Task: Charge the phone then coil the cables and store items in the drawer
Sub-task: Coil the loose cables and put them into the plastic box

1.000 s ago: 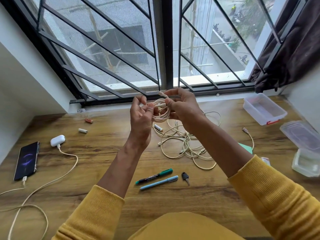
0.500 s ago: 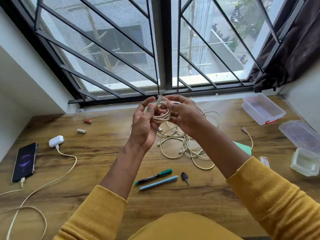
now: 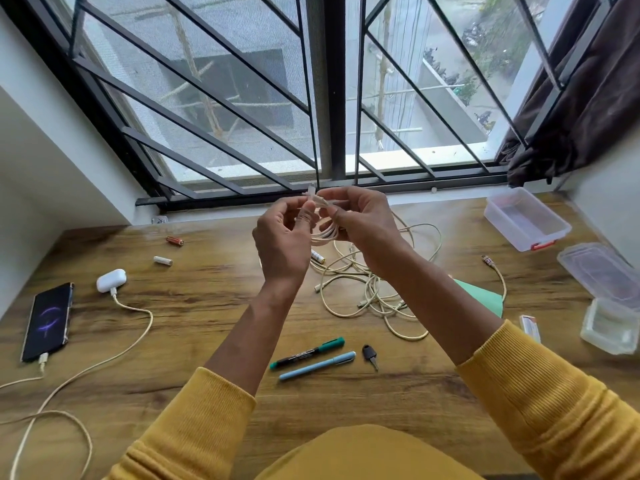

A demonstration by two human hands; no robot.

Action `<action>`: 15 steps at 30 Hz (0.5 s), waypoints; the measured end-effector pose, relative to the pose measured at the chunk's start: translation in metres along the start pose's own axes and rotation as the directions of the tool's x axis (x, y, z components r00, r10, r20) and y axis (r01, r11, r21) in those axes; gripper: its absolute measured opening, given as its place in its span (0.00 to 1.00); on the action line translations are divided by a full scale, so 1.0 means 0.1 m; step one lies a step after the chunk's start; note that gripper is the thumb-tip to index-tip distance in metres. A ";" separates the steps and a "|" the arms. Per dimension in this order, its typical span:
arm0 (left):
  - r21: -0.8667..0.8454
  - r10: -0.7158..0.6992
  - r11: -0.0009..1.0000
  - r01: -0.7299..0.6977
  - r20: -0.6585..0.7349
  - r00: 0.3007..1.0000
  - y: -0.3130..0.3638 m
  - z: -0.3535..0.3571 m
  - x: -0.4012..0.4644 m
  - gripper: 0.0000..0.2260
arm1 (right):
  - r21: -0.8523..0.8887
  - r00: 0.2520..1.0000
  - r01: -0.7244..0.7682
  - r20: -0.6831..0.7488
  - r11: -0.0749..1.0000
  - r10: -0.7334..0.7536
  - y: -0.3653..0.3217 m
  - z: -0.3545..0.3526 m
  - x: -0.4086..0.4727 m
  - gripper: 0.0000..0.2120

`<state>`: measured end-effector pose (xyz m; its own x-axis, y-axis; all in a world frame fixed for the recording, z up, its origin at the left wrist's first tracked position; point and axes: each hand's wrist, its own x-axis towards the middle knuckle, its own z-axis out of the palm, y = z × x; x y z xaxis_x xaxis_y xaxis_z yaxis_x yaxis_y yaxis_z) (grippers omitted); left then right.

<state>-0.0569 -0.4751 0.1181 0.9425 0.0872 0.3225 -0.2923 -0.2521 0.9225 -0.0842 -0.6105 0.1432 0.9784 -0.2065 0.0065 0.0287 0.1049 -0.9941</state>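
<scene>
Phone: the phone (image 3: 46, 322) lies at the left of the wooden desk (image 3: 207, 299) with a cream charging cable (image 3: 41, 367) plugged into its near end and its screen lit, so the charging step looks done.
Earbuds case: a white earbuds case (image 3: 110, 279) just beyond the phone also has a cream cable (image 3: 138, 327) plugged in.
Cable in hand: a small cream coil (image 3: 325, 233) is held up above the desk, between the two hands and near the window sill.
Left hand: the left hand (image 3: 282, 244) has its fingers curled around the coil's left side, gripping it.
Right hand: the right hand (image 3: 360, 220) pinches the cable's plug end (image 3: 313, 195) above the coil, apparently tucking or wrapping the last bit.
Step in hand: finishing the first coil, as far as can be judged.
Cables left: a loose tangle of cream cables (image 3: 374, 292) lies on the desk under the right forearm, uncoiled; one end (image 3: 488, 261) trails off to the right.
Small items left: three batteries (image 3: 174, 240) (image 3: 162, 260) (image 3: 318, 256), a green marker (image 3: 306, 353), a blue pen (image 3: 317, 366), a key (image 3: 370, 355) and a green card (image 3: 481, 299) are scattered on the desk.
Containers: an open clear tub (image 3: 526, 220) and more clear boxes (image 3: 602, 275) sit at the right.
Drawer: not in view, so nothing appears stored yet.
Progress: early to middle; most coiling and all storing remain.
</scene>
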 end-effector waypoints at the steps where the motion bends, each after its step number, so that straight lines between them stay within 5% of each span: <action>1: 0.020 0.003 1.000 -0.002 -0.023 1.000 0.00 0.01 -0.01 0.06 | -0.003 1.000 0.002 -0.003 1.000 -0.002 0.00 0.01 0.01 0.09; 4: 0.006 -0.043 0.999 0.044 -0.049 0.998 0.00 0.02 0.00 0.10 | 0.010 1.000 0.004 0.008 1.000 -0.004 0.00 0.03 0.01 0.09; 9: -0.156 -0.228 0.956 0.250 0.148 0.962 -0.06 -0.04 0.09 0.18 | 0.065 0.998 -0.022 0.067 0.998 0.018 -0.02 -0.04 -0.03 0.12; 15: -0.152 -0.267 0.939 0.308 0.240 0.933 -0.07 -0.04 0.00 0.18 | -0.012 0.998 -0.032 0.058 0.999 0.033 0.04 -0.12 -0.07 0.11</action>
<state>-0.0558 -0.4694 0.1123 0.9966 -0.0826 0.0034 -0.0086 -0.0635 0.9979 -0.0939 -0.6206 0.1377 0.9890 -0.1463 -0.0200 -0.0054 0.0997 -0.9950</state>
